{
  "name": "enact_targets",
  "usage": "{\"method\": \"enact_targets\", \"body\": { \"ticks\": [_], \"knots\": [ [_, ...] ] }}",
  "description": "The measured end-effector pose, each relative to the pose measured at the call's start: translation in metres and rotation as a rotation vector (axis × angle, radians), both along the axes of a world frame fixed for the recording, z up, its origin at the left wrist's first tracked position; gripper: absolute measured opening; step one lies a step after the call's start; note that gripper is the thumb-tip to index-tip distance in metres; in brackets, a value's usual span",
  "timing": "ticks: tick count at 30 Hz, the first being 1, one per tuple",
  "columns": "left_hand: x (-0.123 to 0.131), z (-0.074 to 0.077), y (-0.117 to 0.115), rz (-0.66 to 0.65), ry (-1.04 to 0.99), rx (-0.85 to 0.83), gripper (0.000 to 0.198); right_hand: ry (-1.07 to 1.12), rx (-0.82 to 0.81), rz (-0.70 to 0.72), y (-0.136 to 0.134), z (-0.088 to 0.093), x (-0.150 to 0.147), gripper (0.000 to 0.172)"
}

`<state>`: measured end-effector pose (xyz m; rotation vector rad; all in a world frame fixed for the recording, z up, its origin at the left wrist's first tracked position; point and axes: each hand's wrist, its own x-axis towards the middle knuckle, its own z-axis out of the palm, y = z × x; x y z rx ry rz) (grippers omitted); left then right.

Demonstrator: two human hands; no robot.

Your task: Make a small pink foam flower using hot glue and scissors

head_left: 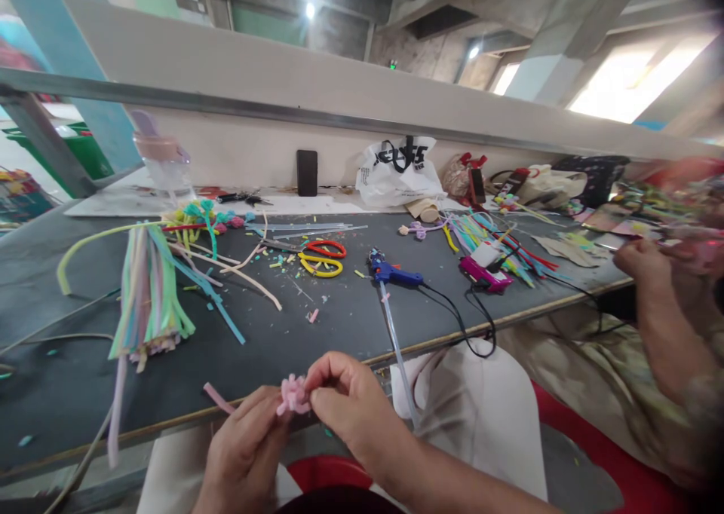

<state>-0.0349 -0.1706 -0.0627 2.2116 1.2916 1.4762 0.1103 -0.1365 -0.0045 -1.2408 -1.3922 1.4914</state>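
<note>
Close to the table's front edge, my left hand (249, 439) pinches a small pink pipe-cleaner flower (293, 395) made of fuzzy loops. From the other side, my right hand (348, 401) grips the same flower between thumb and forefinger. A loose pink stem (218, 398) sticks out past the left hand's knuckles. Beyond the hands, a blue glue gun (399, 274) lies on the table, a clear glue stick (400, 356) trailing from it over the edge. Scissors with red and yellow handles (321, 264) rest farther back. The fingers partly hide the flower.
A bundle of pastel pipe cleaners (150, 295) overhangs the left side. Cut scraps are scattered mid-table. At the back stand a bottle (164, 163), a phone (307, 172) and a white bag (399, 173). A black cord (452, 314) loops off the edge; a co-worker's hand (645, 261) is at right.
</note>
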Motion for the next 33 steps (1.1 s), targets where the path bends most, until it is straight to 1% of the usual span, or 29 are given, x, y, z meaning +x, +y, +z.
{"method": "enact_targets", "body": {
  "ticks": [4,5,7,11,15,19,22,24,26,30,33],
  "knots": [
    [0.000,0.003,-0.001,-0.017,-0.116,-0.130,0.013,-0.243,0.599,0.010,-0.002,0.002,0.007,0.012],
    [0.000,0.004,-0.001,-0.020,-0.138,-0.154,0.013,-0.283,0.706,0.018,-0.002,0.002,0.009,0.011],
    [0.001,0.007,-0.002,-0.032,-0.159,-0.209,0.015,-0.339,0.827,0.033,-0.001,0.002,0.011,0.007],
    [0.002,0.009,-0.005,-0.056,-0.184,-0.278,0.016,-0.402,0.923,0.026,-0.001,0.003,0.014,0.005],
    [0.003,0.010,-0.004,-0.082,-0.223,-0.336,0.017,-0.460,1.020,0.028,-0.003,0.006,0.014,0.010],
    [0.004,0.013,-0.003,-0.095,-0.219,-0.315,0.018,-0.495,1.093,0.050,-0.001,0.006,0.015,0.012],
    [0.003,0.015,-0.004,-0.101,-0.199,-0.290,0.018,-0.487,1.115,0.103,0.002,0.005,0.017,0.012],
    [0.003,0.016,-0.005,-0.085,-0.206,-0.293,0.021,-0.477,1.120,0.144,0.005,0.003,0.017,0.012],
    [0.004,0.016,-0.006,-0.056,-0.222,-0.314,0.024,-0.470,1.125,0.157,0.006,0.001,0.017,0.012],
    [0.006,0.015,-0.009,0.000,-0.242,-0.368,0.027,-0.481,1.170,0.127,0.005,-0.004,0.017,0.014],
    [0.006,0.017,-0.009,0.009,-0.229,-0.391,0.030,-0.501,1.191,0.118,0.003,-0.007,0.017,0.019]
  ]
}}
